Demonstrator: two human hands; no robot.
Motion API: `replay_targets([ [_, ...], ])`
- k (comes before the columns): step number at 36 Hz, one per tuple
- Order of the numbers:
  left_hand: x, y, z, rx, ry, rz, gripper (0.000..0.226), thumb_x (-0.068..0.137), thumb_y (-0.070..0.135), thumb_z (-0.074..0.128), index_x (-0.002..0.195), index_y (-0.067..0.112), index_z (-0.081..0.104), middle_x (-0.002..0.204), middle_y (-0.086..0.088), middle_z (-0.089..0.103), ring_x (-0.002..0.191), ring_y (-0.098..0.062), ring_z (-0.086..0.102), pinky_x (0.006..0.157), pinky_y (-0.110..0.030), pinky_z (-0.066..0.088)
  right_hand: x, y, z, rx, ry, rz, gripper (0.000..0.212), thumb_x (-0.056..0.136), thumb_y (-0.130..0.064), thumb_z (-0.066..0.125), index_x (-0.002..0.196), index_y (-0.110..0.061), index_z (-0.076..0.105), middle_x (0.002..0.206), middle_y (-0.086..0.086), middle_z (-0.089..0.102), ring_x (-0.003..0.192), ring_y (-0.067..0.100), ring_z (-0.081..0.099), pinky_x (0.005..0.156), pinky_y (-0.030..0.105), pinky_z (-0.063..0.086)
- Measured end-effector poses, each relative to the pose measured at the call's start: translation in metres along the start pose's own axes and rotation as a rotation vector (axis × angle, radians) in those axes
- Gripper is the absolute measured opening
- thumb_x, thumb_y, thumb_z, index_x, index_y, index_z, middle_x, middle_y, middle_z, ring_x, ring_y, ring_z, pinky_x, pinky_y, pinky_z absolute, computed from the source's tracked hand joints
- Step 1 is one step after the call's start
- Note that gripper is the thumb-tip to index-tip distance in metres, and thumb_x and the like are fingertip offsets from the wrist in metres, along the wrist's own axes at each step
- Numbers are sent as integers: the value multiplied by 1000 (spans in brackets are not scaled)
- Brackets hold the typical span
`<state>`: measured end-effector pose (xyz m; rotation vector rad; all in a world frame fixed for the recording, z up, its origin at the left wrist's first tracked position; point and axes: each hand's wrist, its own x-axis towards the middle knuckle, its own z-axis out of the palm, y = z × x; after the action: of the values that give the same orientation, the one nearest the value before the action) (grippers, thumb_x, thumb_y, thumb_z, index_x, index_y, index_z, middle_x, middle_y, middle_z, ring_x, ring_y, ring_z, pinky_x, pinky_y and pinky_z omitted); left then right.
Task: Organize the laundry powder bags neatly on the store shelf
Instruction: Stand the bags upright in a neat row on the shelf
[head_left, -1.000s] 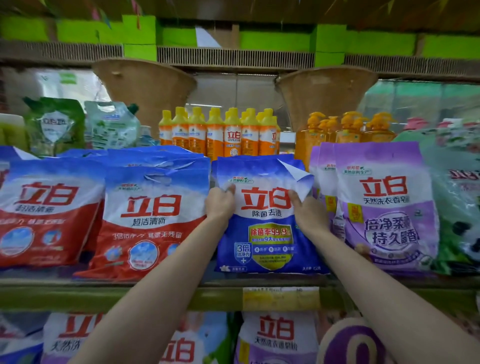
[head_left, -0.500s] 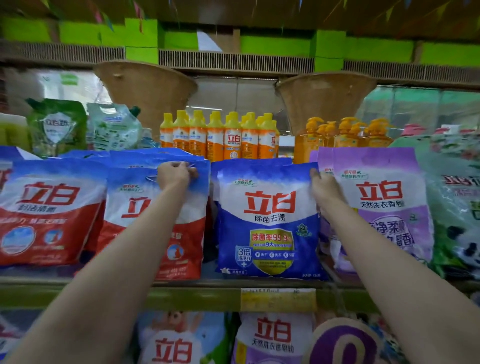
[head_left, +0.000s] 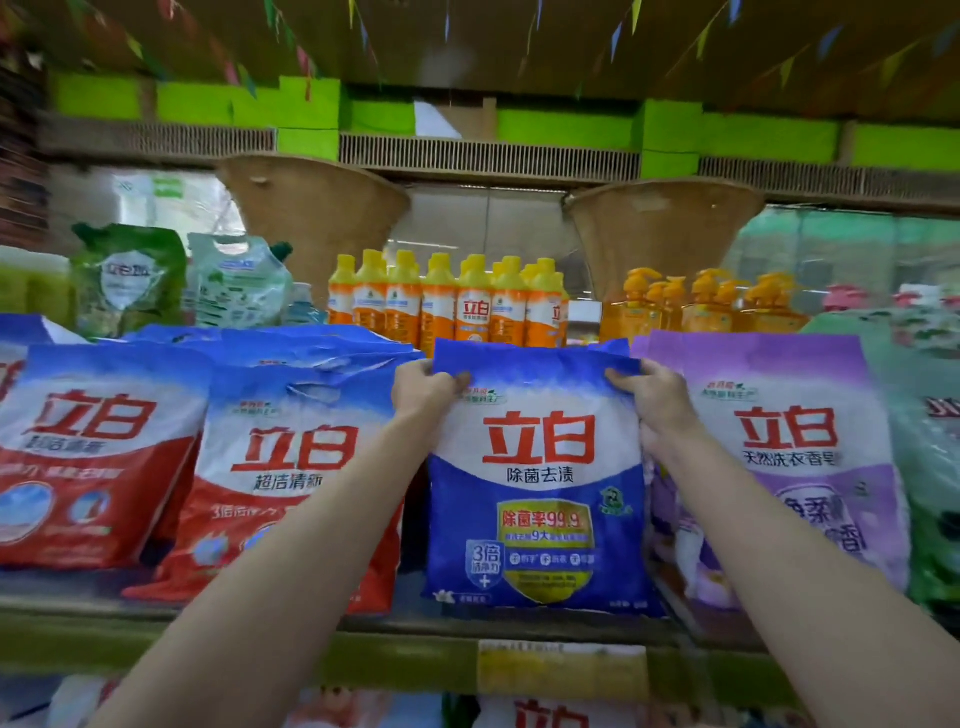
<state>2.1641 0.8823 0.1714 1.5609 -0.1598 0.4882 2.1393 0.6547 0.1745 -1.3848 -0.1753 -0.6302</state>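
Observation:
A blue and white laundry powder bag (head_left: 537, 483) stands upright in the middle of the shelf (head_left: 415, 654). My left hand (head_left: 422, 391) pinches its top left corner, and my right hand (head_left: 655, 400) grips its top right corner. To the left stand two red and white powder bags (head_left: 280, 467) (head_left: 88, 447), with more blue-topped bags behind them. A purple powder bag (head_left: 789, 447) stands upright on the right, touching the blue bag's side behind my right wrist.
Yellow-capped orange bottles (head_left: 452, 306) and orange pump bottles (head_left: 706, 306) line the back of the shelf. Green refill pouches (head_left: 130, 275) stand at the back left, a green bag (head_left: 930, 457) at the far right. More powder bags fill the shelf below.
My left hand left the red bag's top and now pinches the blue bag's top left corner. My right hand shifted from the blue bag's right edge onto its top right corner.

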Motion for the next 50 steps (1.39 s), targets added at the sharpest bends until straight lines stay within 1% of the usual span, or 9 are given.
replay_targets([
  [7, -9, -18, 20, 401, 205, 247, 19, 95, 8, 47, 109, -4, 53, 126, -17, 44, 104, -26, 48, 77, -17, 29, 4, 11, 9, -16, -95, 54, 22, 91, 5, 50, 84, -15, 53, 82, 6, 62, 53, 11, 66, 46, 22, 53],
  [12, -2, -8, 23, 401, 154, 98, 21, 95, 9, 46, 109, -6, 51, 117, -21, 55, 109, -34, 51, 84, -37, 40, 8, 13, 9, 29, -199, 124, 22, 91, 1, 50, 110, -7, 56, 91, 13, 67, 64, 22, 70, 57, 31, 57],
  [19, 9, -9, 17, 103, 120, -1, 12, 90, 15, 58, 99, 8, 63, 105, -12, 66, 89, -26, 62, 74, -36, 50, 4, 11, 12, -97, 1, -81, 20, 90, -5, 58, 110, -8, 58, 87, 3, 65, 72, 18, 65, 49, 19, 54],
  [23, 10, -3, 24, 128, 73, 97, 17, 91, 23, 59, 102, 11, 60, 107, -9, 65, 97, -27, 63, 83, -41, 52, 13, 8, 3, -83, 119, -147, 37, 87, -7, 62, 122, -13, 48, 107, 9, 63, 84, 23, 67, 62, 31, 58],
  [26, 10, -9, 29, 240, 48, 40, 33, 91, 25, 58, 117, 9, 45, 118, -10, 59, 110, -30, 58, 92, -43, 49, 15, 14, -7, -58, 55, -13, 53, 83, -4, 67, 129, -8, 42, 114, 10, 59, 82, 22, 67, 61, 34, 57],
  [29, 10, -12, 29, 239, 44, 0, 42, 90, 24, 61, 116, 10, 32, 119, -13, 56, 109, -31, 57, 91, -45, 49, 12, 15, -10, -121, -80, 117, 28, 86, -5, 64, 111, -3, 52, 86, 12, 65, 55, 16, 68, 49, 28, 56],
  [33, 18, -17, 26, 223, -42, -51, 45, 89, 34, 61, 119, 3, 47, 115, -13, 61, 107, -32, 60, 92, -47, 50, 14, 15, -12, -88, -153, 188, 23, 89, -10, 61, 110, -3, 56, 82, 11, 70, 63, 25, 68, 66, 42, 58],
  [41, 17, -30, 16, -247, -399, -213, 34, 89, 28, 60, 117, 8, 58, 106, -14, 70, 80, -25, 71, 71, -38, 60, 15, 18, -6, 54, -249, 317, 29, 90, -19, 56, 118, -10, 57, 79, 7, 74, 63, 25, 71, 55, 34, 57],
  [50, 28, -31, 12, -331, -479, -132, 17, 86, 24, 56, 97, 11, 60, 89, -10, 71, 70, -22, 70, 65, -32, 58, 18, 24, -9, 38, -265, 337, 36, 86, -25, 61, 119, -9, 58, 91, 10, 72, 75, 28, 70, 67, 38, 57],
])
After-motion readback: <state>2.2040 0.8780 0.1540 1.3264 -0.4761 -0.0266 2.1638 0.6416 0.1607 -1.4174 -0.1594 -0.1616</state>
